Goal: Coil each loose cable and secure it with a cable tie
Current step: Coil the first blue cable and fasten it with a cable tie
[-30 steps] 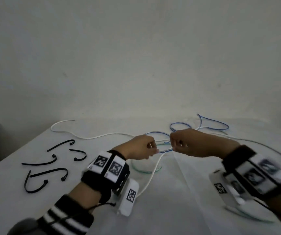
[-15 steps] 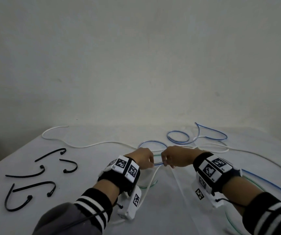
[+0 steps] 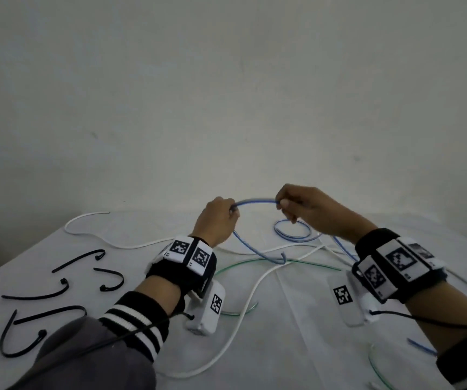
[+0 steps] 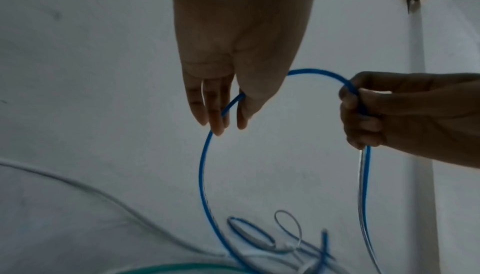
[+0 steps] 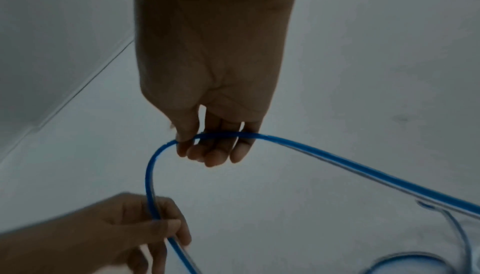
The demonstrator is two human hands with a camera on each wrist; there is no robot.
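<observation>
A blue cable (image 3: 255, 200) arches between my two hands above the white table (image 3: 311, 319). My left hand (image 3: 232, 211) pinches it between thumb and fingers (image 4: 217, 121), and the cable (image 4: 203, 175) hangs from there in a loop down to the table. My right hand (image 3: 281, 205) grips the arch's other end; in the right wrist view the fingers (image 5: 214, 153) curl round the cable (image 5: 337, 160). More of the blue cable lies in a small coil (image 3: 297, 235) behind the hands. Several black cable ties (image 3: 57, 280) lie at the left.
A long white cable (image 3: 100, 237) snakes across the table from the far left and under my arms. A green cable (image 3: 257, 261) curves beneath the hands. The wall stands close behind the table's far edge.
Both hands have risen from near the table and moved apart. The blue cable between them, earlier a short stretch, now forms a wide arch with a loop hanging from the left hand.
</observation>
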